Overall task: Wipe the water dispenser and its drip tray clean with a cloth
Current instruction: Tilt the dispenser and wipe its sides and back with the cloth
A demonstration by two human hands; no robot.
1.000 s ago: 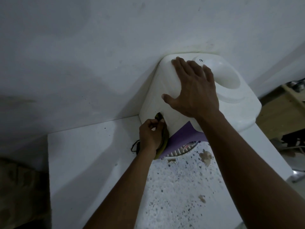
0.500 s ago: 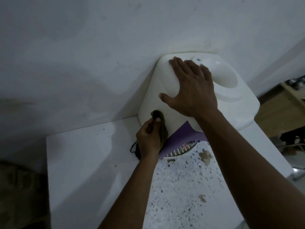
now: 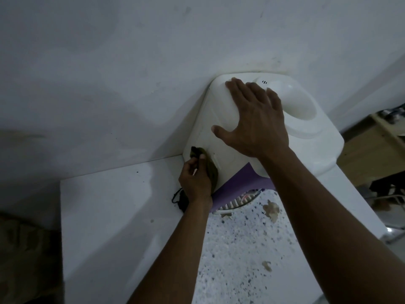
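Olive cloth [image 3: 211, 170] pinched by left hand [image 3: 194, 183] against white dispenser [image 3: 317, 148]; right hand [image 3: 258, 123] flat, fingers spread, on top.

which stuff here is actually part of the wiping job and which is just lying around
Part of the job:
water dispenser
drip tray
cloth, gripped by the left hand
right hand, flat on the dispenser's top

Just lying about:
brown patches on the speckled surface
wooden furniture at the right

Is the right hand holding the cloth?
No, the left hand grips the cloth against the dispenser; the right hand lies flat on top.
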